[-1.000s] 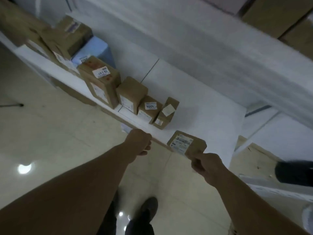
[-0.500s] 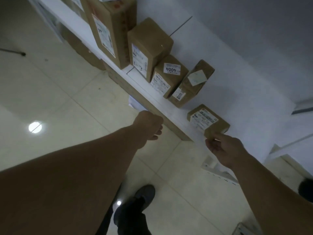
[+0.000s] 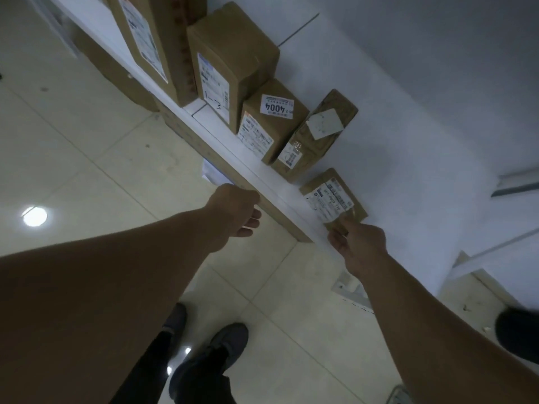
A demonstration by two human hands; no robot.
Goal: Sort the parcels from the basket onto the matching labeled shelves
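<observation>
A white sticker atop a small brown cardboard parcel reads "4004". The taller brown cardboard box beside it bears handwritten "1-3". Other labels are illegible.

— Where does the camera sit?
— On the head, looking steeply down: shelf runs from upper left towards centre right, floor at left.
— How near?
— Within arm's reach.

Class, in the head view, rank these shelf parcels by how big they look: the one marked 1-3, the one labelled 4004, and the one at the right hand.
1. 1-3 parcel
2. 4004 parcel
3. Parcel at the right hand, partly covered by the hand; the gap with 4004 is modest, so this is less certain.
</observation>
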